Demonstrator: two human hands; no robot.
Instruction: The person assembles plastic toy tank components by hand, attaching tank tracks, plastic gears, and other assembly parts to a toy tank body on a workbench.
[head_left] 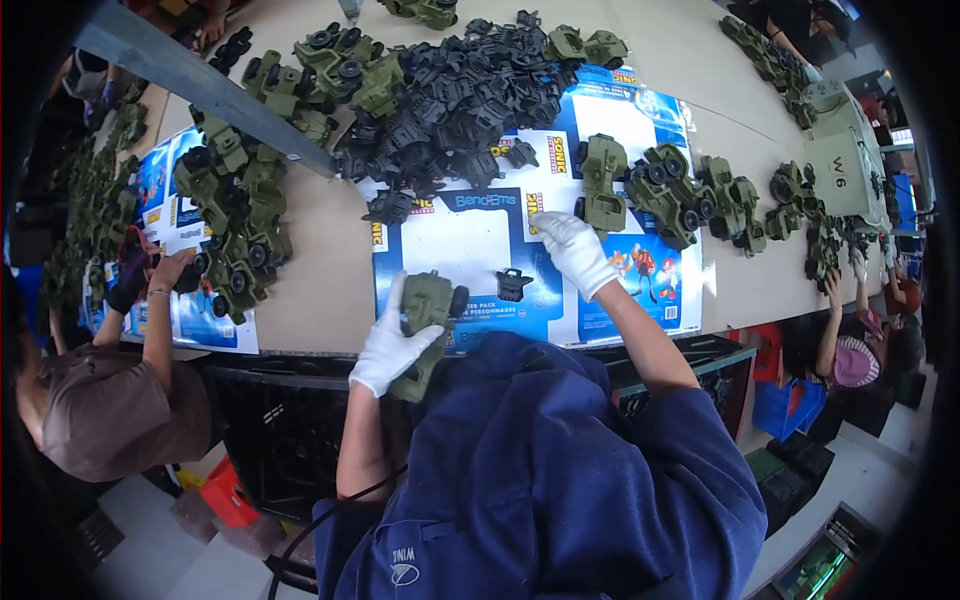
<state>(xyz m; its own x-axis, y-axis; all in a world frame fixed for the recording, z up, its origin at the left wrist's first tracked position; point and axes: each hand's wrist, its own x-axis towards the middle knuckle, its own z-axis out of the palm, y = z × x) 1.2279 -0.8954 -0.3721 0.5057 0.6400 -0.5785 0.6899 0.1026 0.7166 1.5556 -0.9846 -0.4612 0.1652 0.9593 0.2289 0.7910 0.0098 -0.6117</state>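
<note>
My left hand (392, 352), in a white glove, is closed around an olive-green toy military vehicle (428, 305) with dark wheels, close to my body. My right hand (574, 250), also gloved in white, reaches over the printed sheets with its fingers extended and no object visible in it. Just beyond it stands another green toy vehicle (603, 180). A single black plastic part (511, 284) lies on the blue and white printed sheet (470, 320) between my hands. Further off is a large heap of similar black parts (450, 110).
Green toy vehicles cluster at the left (240, 220) and in a row at the right (680, 200). A grey metal bar (210, 85) slants across the upper left. Co-workers sit on both sides. A pale green bin (845, 150) stands at the far right.
</note>
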